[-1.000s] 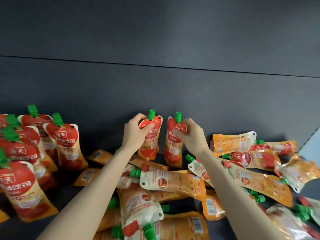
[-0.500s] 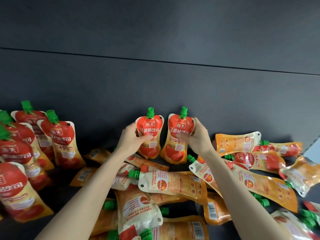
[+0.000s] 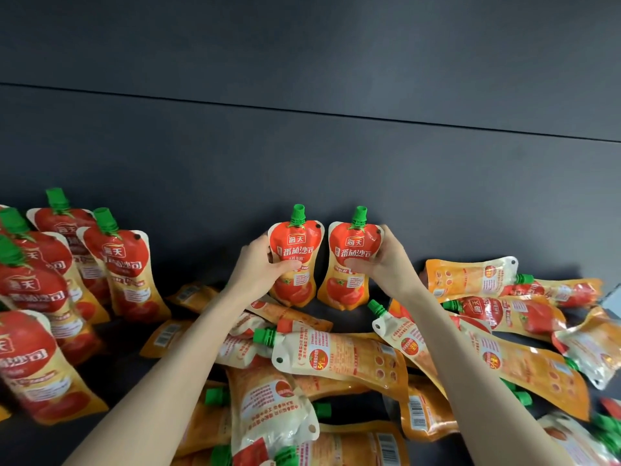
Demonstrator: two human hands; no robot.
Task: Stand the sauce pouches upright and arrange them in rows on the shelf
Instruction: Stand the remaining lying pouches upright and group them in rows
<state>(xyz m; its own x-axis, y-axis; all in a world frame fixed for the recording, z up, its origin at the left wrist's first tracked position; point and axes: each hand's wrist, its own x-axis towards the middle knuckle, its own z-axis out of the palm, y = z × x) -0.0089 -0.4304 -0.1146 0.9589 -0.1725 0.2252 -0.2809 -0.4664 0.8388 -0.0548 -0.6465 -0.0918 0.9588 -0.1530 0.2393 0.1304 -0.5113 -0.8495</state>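
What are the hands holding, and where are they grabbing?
Left hand grips the left pouch, right hand the right pouch, each by its outer side, mid-height.

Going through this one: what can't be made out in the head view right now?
- Head view: most fingers of the left hand and right hand lie behind the left held pouch and right held pouch, hidden by the pouches.
- Standing pouches at the left: cut off by the frame edge, so uncountable.
- Lying pouches at the lower right: blurred, print unreadable; others buried under the pile.
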